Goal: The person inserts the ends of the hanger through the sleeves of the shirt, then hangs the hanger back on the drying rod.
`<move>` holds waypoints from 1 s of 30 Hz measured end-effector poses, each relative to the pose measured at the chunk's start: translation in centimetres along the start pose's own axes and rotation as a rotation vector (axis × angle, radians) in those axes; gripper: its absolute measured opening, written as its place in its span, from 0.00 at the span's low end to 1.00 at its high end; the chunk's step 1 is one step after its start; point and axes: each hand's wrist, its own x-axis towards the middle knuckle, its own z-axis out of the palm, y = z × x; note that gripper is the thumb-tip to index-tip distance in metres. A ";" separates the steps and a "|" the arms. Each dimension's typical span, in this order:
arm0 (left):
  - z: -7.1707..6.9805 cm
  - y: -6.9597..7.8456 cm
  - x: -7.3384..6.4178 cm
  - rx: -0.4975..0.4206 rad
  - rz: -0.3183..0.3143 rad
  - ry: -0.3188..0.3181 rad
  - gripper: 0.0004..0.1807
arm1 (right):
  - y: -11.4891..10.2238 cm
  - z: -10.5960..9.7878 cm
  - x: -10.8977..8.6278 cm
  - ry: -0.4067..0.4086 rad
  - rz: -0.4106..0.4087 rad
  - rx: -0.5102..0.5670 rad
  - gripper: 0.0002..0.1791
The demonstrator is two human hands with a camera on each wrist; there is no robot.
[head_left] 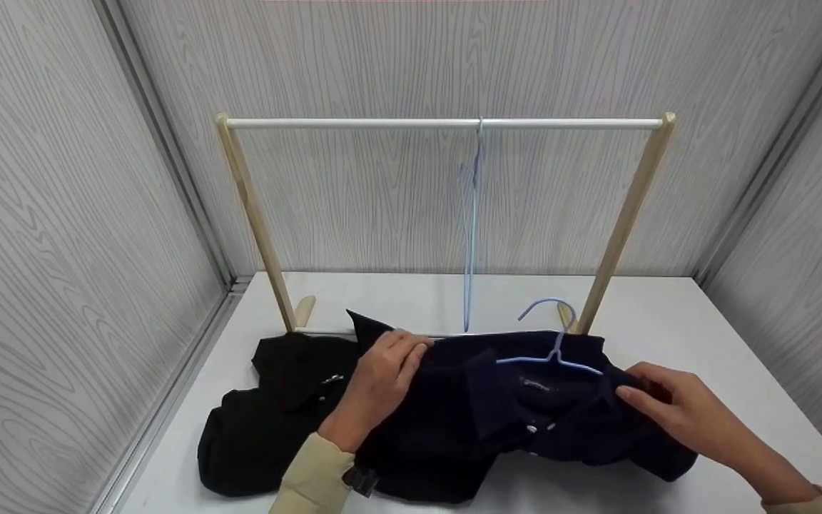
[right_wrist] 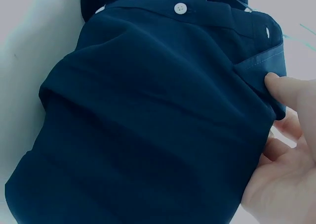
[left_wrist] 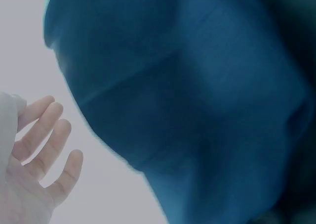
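A navy shirt lies at the front of the table. In its neck opening sits a light-blue hanger, its hook upward. My right hand pinches the shirt's fabric beside the right end of the hanger. In the right wrist view the thumb presses on a folded edge near a white button, with the other fingers behind the cloth. My left hand is over the shirt's left part, near a raised dark corner. In the left wrist view its fingers are loosely extended, apart from the blue cloth.
Black folded clothing lies at the left of the white table. Behind stands a rack with wooden legs and a white rail. Another light-blue hanger hangs from that rail. Wood-patterned panels enclose the table.
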 end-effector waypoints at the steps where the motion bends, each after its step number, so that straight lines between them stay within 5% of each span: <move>1: -0.5 -0.3 0.6 0.013 0.011 0.017 0.11 | 0.1 -0.1 0.0 0.003 0.003 -0.003 0.06; 9: -3.9 -1.8 7.0 0.146 0.054 0.046 0.12 | 0.2 -0.4 -0.2 0.019 0.035 -0.014 0.06; 18: -6.3 -2.4 13.8 0.257 0.016 0.034 0.17 | 0.3 -0.3 -0.4 0.043 0.043 -0.015 0.06; 30: -8.9 -3.0 19.8 0.475 -0.086 0.013 0.27 | 0.2 -1.0 -0.5 0.104 0.039 -0.013 0.08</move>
